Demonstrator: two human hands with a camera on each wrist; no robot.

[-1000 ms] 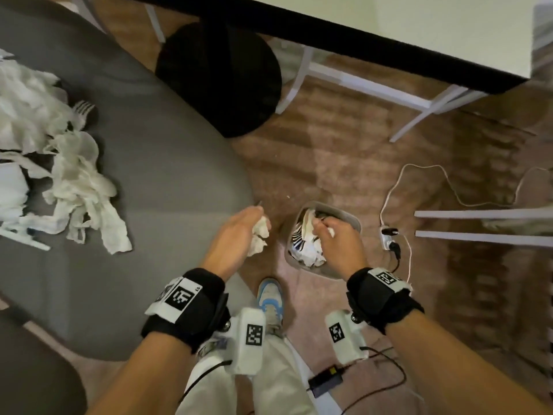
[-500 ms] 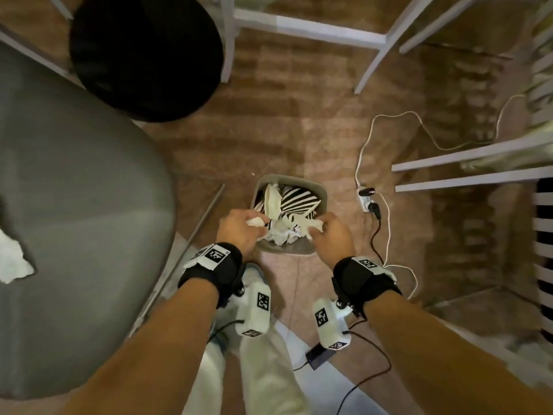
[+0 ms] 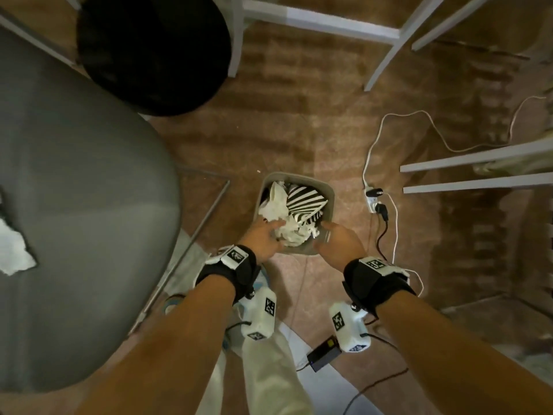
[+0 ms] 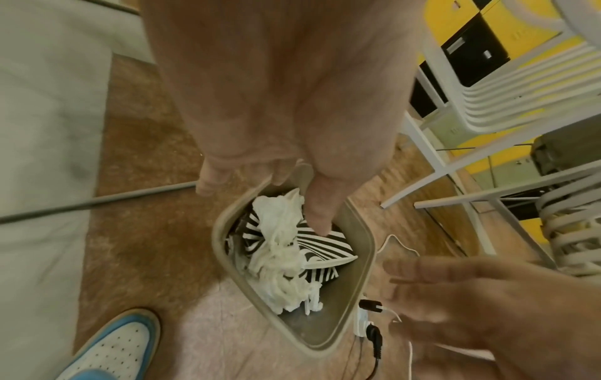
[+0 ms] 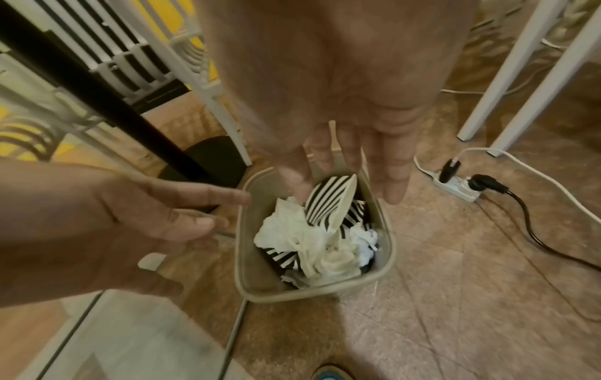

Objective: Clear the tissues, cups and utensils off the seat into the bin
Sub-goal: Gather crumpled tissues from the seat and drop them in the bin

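Just below the spread fingers (image 5: 392,180) of both hands, empty now, tissues (image 3: 287,232) and striped cups (image 3: 305,202) fill the bin (image 3: 327,193). At least 1 tissue (image 3: 13,250) sits on the seat (image 3: 89,205), so more to clear.

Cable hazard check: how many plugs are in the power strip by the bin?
2. A dark plug sits in the power strip, and a black plug with a black cable is next to it. The strip lies on the floor beside the bin. Some sockets may be hidden.
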